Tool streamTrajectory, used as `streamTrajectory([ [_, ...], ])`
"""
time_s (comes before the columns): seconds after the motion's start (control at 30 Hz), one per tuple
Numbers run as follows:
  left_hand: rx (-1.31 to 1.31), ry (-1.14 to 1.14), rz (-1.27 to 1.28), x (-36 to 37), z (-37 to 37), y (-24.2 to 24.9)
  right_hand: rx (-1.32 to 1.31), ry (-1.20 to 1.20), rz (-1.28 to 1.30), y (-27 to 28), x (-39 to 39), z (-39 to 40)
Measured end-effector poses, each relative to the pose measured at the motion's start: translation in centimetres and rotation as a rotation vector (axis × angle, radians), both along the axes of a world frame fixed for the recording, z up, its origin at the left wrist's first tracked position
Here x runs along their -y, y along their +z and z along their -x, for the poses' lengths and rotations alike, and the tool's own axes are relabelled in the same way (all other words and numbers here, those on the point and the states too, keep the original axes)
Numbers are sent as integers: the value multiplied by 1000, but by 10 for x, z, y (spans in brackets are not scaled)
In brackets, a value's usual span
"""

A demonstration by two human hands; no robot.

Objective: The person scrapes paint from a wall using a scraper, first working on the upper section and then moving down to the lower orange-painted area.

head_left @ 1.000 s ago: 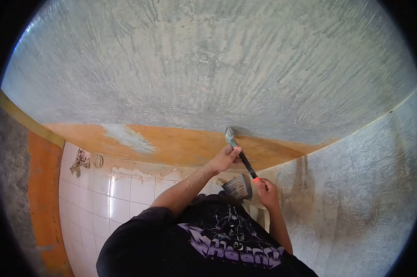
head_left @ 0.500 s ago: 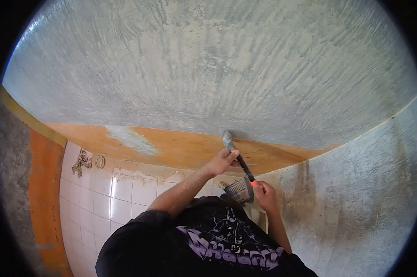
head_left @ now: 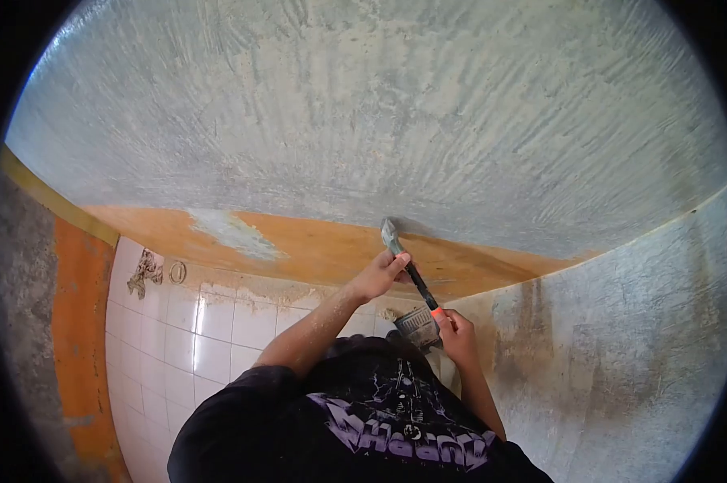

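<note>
Both my hands are on a long-handled scraper (head_left: pixel 418 282) with a black and orange handle. Its greyish blade (head_left: pixel 389 234) meets the wall (head_left: pixel 363 145) near the line where rough grey gives way to an orange band (head_left: pixel 315 245). My left hand (head_left: pixel 377 278) is closed round the handle just below the blade. Lower down, my right hand (head_left: pixel 458 336) grips the orange end of the handle. The tool slants up and to the left, and its tip casts a shadow on the wall.
Dust and flakes lie along the wall's foot on the white tiled floor (head_left: pixel 162 338). A crumpled rag (head_left: pixel 144 272) and a ring-shaped object (head_left: pixel 177 272) are on the left. A grey slotted item (head_left: pixel 416 324) sits below the handle. A stained side wall (head_left: pixel 589 346) rises on the right.
The scraper and both hands have shifted slightly left and up in view, the blade staying by the grey and orange border. Both hands keep their hold.
</note>
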State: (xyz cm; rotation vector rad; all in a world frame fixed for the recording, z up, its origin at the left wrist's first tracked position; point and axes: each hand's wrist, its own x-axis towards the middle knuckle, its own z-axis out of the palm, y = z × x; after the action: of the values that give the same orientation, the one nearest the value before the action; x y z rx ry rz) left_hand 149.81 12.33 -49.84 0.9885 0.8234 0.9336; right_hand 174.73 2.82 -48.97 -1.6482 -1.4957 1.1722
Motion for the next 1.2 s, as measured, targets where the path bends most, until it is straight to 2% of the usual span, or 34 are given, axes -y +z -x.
streamTrajectory([
  [0.17, -5, 46, 38, 2, -5, 2, -40, -23, 13, -8, 4, -1],
  [0.37, -6, 42, 6, 2, -9, 10, -193, 57, 118, 11, -3, -11],
  [0.47, -32, 9, -1, 4, -15, 13, -236, 118, 215, 18, -3, -25],
  [0.77, 11, -106, 46, 7, -64, 20, -335, 110, 380, 23, 14, -64],
  [0.97, 14, -119, 24, -3, -95, 10, -402, 149, 391, 21, 8, -95],
  [1.2, -99, 9, 45, -3, -105, 17, -312, 121, 285, 9, -8, -103],
])
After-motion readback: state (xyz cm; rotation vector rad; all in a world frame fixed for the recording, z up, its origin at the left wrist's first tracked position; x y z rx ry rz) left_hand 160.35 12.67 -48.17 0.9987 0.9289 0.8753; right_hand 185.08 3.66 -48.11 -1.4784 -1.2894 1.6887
